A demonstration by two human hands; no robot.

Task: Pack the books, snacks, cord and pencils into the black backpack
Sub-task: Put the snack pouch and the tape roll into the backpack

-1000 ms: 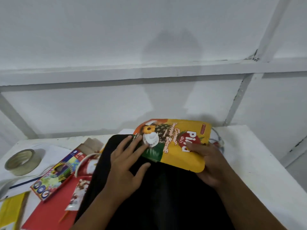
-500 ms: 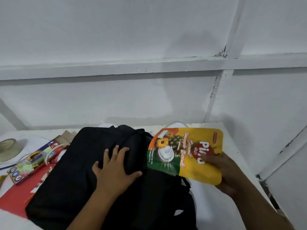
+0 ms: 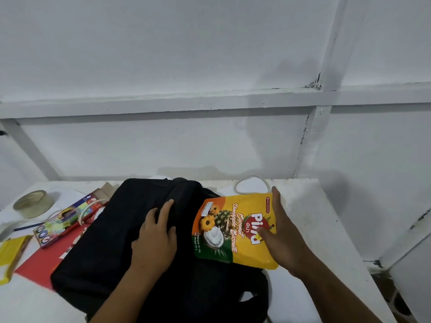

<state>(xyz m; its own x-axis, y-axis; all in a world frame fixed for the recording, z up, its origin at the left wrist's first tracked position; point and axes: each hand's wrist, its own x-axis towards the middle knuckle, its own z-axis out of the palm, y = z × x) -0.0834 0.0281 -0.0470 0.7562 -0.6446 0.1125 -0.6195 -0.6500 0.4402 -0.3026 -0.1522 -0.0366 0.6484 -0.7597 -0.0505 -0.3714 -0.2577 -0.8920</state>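
On the white surface (image 3: 310, 220), the black backpack (image 3: 121, 234) is lying flat, its far end pointing toward the white wall. Across the middle of the backpack, the left hand (image 3: 155, 238) is pressing down on the fabric, fingers curling into a fold of it; whether this grip is actually pinching the cloth cannot be told. At the backpack's right side, the right hand (image 3: 282, 238) is holding the yellow snack pouch (image 3: 233, 229), thumb lying on the printed front and fingers extending along and behind its right edge, so this grip is grasping the pouch. The pouch is sitting partly over the backpack's right edge and partly over the surface, print facing up, its label reading pineapple coconut biscuits. Just beyond the pouch, a loop of white cord (image 3: 251, 185) is lying on the surface near the wall. Left of the backpack, a box of coloured pencils (image 3: 63, 221) is lying at an angle, with another thin white cord (image 3: 87, 212) arching over its near end. Beneath the backpack's left edge, a red book (image 3: 39, 262) is lying flat and partly covered. Further left, a roll of tape (image 3: 32, 203) is standing on the surface, and a yellow item (image 3: 10, 257) is showing at the frame's left edge, its nature unclear.
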